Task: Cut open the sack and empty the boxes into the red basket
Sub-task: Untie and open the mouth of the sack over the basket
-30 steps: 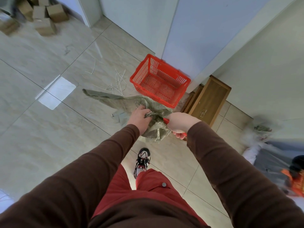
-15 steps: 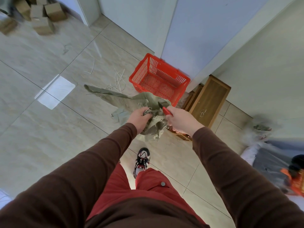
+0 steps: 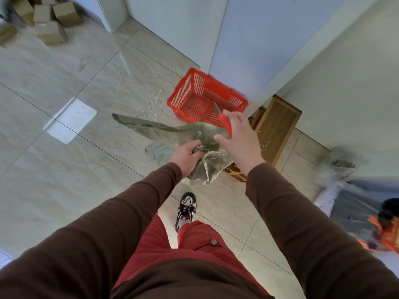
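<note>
The red basket [image 3: 207,100] stands open-topped on the floor [image 3: 64,169], its inside bare. A wall [image 3: 248,39] closes its far side and a wooden crate [image 3: 276,124] stands just to its right. The sack [image 3: 172,131] drapes across its near-left approach. Left of that, the tiles lie open.

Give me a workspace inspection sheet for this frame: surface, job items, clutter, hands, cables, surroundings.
Surface: pale tiled floor, glossy.
Job's things: green woven sack bunched, held up; red basket on floor, no boxes inside; cardboard boxes piled far left.
Clutter: straw-like strands by basket; pale scrap under sack.
Hands: left hand grips sack neck; right hand holds red-handled knife, blade toward basket.
Cables: nothing seen.
Surroundings: white walls, wooden frame against wall, blurred bundles right.
</note>
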Tool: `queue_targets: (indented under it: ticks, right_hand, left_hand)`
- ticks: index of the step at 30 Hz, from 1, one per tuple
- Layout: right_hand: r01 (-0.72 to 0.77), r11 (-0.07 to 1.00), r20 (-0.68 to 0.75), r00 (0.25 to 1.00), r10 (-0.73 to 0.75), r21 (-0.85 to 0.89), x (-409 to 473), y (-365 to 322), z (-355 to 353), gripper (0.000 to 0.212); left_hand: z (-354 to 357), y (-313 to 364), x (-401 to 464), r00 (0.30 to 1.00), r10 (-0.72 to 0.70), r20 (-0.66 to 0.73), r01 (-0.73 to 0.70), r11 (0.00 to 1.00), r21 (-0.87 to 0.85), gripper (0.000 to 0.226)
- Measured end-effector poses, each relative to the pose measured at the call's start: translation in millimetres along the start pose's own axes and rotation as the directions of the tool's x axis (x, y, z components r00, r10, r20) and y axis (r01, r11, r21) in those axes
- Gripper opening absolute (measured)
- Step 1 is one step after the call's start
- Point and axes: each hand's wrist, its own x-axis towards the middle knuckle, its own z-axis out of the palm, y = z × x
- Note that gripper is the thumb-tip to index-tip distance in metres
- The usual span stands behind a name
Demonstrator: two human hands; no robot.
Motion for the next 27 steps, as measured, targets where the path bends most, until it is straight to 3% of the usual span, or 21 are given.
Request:
queue_targets:
  ticks: [2, 3, 4, 6, 8, 11, 13, 15, 17, 19, 21, 22, 24, 27]
  right_hand:
    - [-0.031, 0.997, 0.169, 0.985, 0.041, -0.064, 14, -6, 6, 0.086]
    - [-0.05, 0.996, 0.244, 0.967, 0.067, -0.075, 20, -9, 10, 0.081]
    - [-0.087, 0.994, 0.299, 0.949, 0.103, -0.066, 25, -9, 15, 0.067]
    - [-0.22, 0.976, 0.37, 0.907, 0.201, 0.009, 31, -6, 22, 0.028]
    - [-0.359, 0.921, 0.407, 0.872, 0.272, 0.153, 27, 1, 23, 0.018]
    - [-0.517, 0.764, 0.389, 0.843, 0.372, 0.388, 14, 8, 20, 0.03]
    - [-0.581, 0.638, 0.424, 0.811, 0.403, 0.505, 6, 9, 18, 0.029]
    - [-0.605, 0.545, 0.456, 0.796, 0.399, 0.58, 1, 9, 15, 0.024]
    - [-0.621, 0.463, 0.465, 0.782, 0.415, 0.632, -3, 11, 11, 0.023]
    - [-0.64, 0.404, 0.496, 0.766, 0.409, 0.654, -7, 12, 5, 0.022]
    - [-0.664, 0.353, 0.548, 0.746, 0.379, 0.66, -11, 14, 0, 0.017]
    - [-0.672, 0.32, 0.566, 0.738, 0.367, 0.668, -13, 15, -1, 0.015]
    - [-0.673, 0.257, 0.566, 0.73, 0.384, 0.694, -16, 18, -1, 0.016]
    - [-0.662, 0.189, 0.51, 0.702, 0.498, 0.726, -16, 29, 0, 0.024]
  left_hand:
    - [6, 0, -5, 0.999, 0.034, 0.026, -0.035, 0.999, 0.037, 0.016]
    - [8, 0, -7, 0.999, 0.028, 0.038, -0.029, 0.999, 0.027, 0.014]
    - [9, -2, -10, 0.999, 0.009, 0.046, -0.009, 1.0, -0.003, 0.014]
    - [9, -4, -14, 0.998, -0.057, 0.018, 0.059, 0.993, -0.098, 0.036]
    - [6, -6, -14, 0.977, -0.169, -0.127, 0.137, 0.964, -0.229, 0.051]
    - [2, -2, -6, 0.854, -0.369, -0.368, 0.274, 0.919, -0.285, 0.096]
    - [5, 2, 4, 0.855, -0.394, -0.337, 0.34, 0.917, -0.209, 0.113]
    - [8, 6, 15, 0.891, -0.376, -0.254, 0.375, 0.925, -0.053, 0.099]
    - [9, 16, 19, 0.909, -0.358, -0.212, 0.358, 0.933, -0.038, 0.084]
    - [12, 27, 16, 0.942, -0.306, -0.136, 0.288, 0.948, -0.139, 0.098]
    - [20, 33, 10, 0.964, -0.266, -0.012, 0.264, 0.962, -0.071, 0.114]
    - [24, 31, 7, 0.965, -0.261, 0.009, 0.261, 0.965, -0.022, 0.11]
    - [28, 19, 9, 0.954, -0.286, -0.092, 0.287, 0.958, -0.004, 0.07]
    - [24, 11, 8, 0.884, -0.401, -0.238, 0.318, 0.892, -0.322, 0.019]
